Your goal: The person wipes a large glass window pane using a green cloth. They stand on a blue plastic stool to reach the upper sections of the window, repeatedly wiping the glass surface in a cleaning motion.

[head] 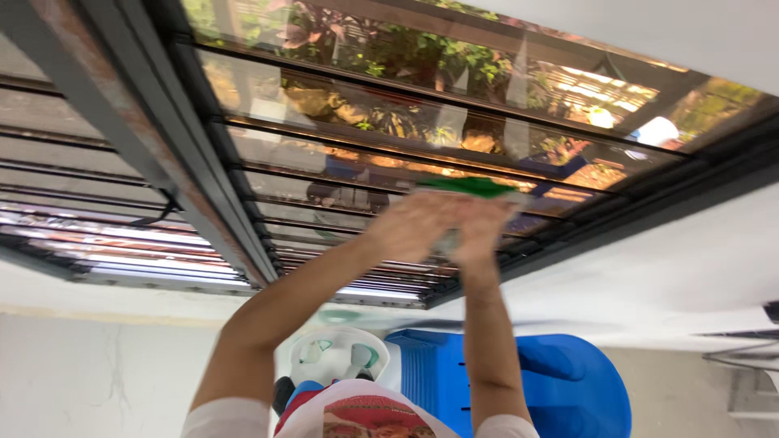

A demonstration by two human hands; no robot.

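A blue plastic chair point(568, 381) and a white bucket point(337, 357) stand on the pale floor point(97, 381).

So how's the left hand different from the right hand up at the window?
The left hand lies spread against the louvre glass slats, its arm reaching in at a slant; the right hand reaches straight up, fingers just under the green cloth. Both are raised, blurred and close together; grip cannot be told.

A home, by its glass louvre window point(341, 154), white walls point(673, 268) and garden plants point(389, 49) outside.
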